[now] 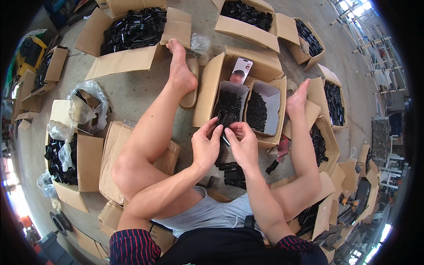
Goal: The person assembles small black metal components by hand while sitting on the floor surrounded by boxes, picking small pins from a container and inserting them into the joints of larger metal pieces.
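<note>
Between my legs, both hands meet at the near side of a cardboard box (206, 99). My left hand (206, 143) has its thumb and fingers closed on a black plastic tube-shaped part (226, 118). From the other side my right hand (242, 142) pinches the same part; its fingertips partly hide it. Just beyond, inside the box, two grey trays sit side by side. The left tray (245, 91) holds larger black pieces (228, 101), the right tray (274, 99) small black pieces (256, 111). A phone (240, 70) leans upright behind them, its screen lit.
Several black parts (234, 173) lie on the floor below my hands. Open cartons of black parts stand around me, including a large carton (128, 62) at far left and another carton (90, 163) at left. Plastic bags (84, 108) and a tan slipper (191, 86) are nearby.
</note>
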{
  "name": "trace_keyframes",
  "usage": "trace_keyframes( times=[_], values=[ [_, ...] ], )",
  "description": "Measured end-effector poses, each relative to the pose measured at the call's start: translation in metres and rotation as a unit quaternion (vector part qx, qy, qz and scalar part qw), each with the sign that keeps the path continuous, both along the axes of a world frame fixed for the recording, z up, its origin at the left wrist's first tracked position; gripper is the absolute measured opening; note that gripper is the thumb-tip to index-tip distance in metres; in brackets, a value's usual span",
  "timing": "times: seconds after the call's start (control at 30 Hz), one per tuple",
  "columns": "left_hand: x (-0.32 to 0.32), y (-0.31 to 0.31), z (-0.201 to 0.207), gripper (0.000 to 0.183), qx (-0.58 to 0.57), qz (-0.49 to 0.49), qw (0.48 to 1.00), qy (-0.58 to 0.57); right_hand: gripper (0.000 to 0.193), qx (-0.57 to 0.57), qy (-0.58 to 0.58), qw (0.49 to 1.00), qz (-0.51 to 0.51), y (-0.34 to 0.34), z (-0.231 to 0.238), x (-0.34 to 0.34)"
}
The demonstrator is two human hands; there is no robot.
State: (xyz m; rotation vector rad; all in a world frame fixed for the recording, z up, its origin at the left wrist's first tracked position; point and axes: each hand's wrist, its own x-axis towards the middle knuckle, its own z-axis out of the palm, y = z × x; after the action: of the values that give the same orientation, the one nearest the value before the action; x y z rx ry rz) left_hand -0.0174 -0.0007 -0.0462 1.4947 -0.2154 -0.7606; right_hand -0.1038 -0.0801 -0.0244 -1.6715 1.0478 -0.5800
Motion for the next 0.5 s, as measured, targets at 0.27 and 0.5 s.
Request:
trace_keyframes(
  times=[0.27, 0.5],
  values=[
    [-0.003, -0.004, -0.002, 0.036, 0.0, -0.009, 1.0, -0.006, 0.021, 0.019, 0.002, 1.0, -0.014, 0.002, 0.002, -0.006],
    [0.0, -0.003, -0.01, 0.035, -0.005, -0.012, 1.0, -0.023, 0.029, -0.043, 0.081, 0.996, 0.013, -0.001, 0.001, -0.003]
  ],
)
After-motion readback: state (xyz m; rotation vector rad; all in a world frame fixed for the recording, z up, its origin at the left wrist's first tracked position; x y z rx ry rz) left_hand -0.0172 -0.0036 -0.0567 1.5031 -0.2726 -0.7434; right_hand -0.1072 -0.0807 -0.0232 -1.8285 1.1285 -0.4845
